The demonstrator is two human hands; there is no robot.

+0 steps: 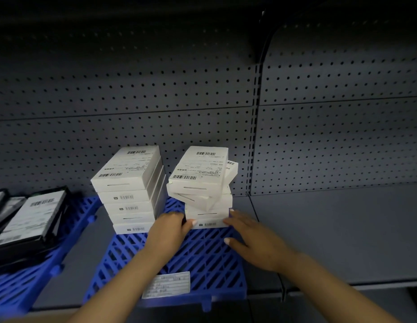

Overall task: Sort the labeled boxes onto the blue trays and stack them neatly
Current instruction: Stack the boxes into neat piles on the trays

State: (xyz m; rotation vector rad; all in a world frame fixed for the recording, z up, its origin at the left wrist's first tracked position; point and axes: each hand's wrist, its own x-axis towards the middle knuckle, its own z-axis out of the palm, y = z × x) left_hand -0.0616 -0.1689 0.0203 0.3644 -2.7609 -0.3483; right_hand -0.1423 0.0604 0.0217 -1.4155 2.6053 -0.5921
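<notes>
Head view: we square up right stack of white boxes [202, 185] at 12 o'clock on middle blue tray [170, 257]. Left hand [166, 229] pinches bottom box corner; right hand [251, 238] flat, fingers straight against its other end. Upper boxes skewed; next, nudge them flush, we judge. Label print illegible; left tray [21, 290] cut off.

Dim throughout, darkest along the top edge and upper corners, nearly black there. Brightest on the tops of the two white box stacks [130, 183], as if lit from above and in front. Soft shadow under the black boxes [30, 220] at left. No glare. Strongly bowed by the wide-angle lens: pegboard back panel [133, 94] seams curving, upright post [255, 127] bending near the top. Slightly soft overall; label print on the blue tray [202, 264] smeared, unreadable. Forearms blurred toward the bottom edge.
</notes>
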